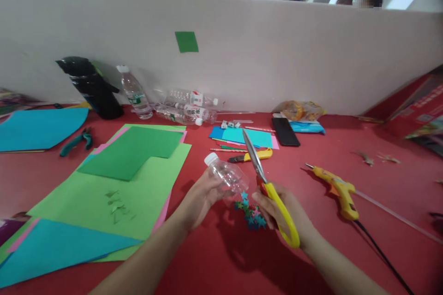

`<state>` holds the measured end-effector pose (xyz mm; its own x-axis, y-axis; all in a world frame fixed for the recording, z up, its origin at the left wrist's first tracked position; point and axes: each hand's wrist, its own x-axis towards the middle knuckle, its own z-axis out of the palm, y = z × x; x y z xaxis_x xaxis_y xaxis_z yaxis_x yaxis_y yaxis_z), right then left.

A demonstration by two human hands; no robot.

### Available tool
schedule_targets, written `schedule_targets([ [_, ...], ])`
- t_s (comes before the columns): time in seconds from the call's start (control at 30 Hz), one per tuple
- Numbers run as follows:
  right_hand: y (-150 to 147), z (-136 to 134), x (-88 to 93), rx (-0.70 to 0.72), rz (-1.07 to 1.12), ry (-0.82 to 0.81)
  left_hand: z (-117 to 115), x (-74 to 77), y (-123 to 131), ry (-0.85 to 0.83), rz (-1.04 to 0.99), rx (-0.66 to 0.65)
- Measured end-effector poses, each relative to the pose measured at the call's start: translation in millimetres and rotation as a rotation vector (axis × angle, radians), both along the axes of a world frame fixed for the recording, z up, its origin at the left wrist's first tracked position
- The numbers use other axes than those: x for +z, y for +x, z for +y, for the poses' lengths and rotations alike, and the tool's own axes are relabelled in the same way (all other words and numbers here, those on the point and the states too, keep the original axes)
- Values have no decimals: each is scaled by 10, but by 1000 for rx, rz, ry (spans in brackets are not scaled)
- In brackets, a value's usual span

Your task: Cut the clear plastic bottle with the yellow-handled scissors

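Note:
My left hand is closed around a clear plastic bottle. The bottle is tilted, its white cap toward the upper left and its other end low and right. Yellow-handled scissors are gripped in my right hand, blades pointing up and away. The blades look nearly closed. Small star shapes in blue, green and pink lie in a heap on the red table between my hands, just under the bottle's lower end. Beyond the scissors is a yellow utility knife.
Green paper sheets and blue paper cover the left side, with pliers beside them. A yellow glue gun with its cord lies right. Plastic bottles, a black flask and a phone are near the white partition.

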<state>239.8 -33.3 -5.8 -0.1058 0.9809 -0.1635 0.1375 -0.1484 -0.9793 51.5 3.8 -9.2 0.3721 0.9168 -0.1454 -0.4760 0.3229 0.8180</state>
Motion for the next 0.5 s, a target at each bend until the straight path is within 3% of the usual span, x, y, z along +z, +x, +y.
schedule_targets([
  [0.17, 16, 38, -27, 48, 157, 21, -104, 52, 62, -8, 80, -3],
  [0.33, -13, 44, -70, 27, 219, 4, -117, -32, 39, 103, -18, -78],
  [0.5, -75, -6, -113, -20, 252, -24, -113, -106, 79, 96, 6, -16],
])
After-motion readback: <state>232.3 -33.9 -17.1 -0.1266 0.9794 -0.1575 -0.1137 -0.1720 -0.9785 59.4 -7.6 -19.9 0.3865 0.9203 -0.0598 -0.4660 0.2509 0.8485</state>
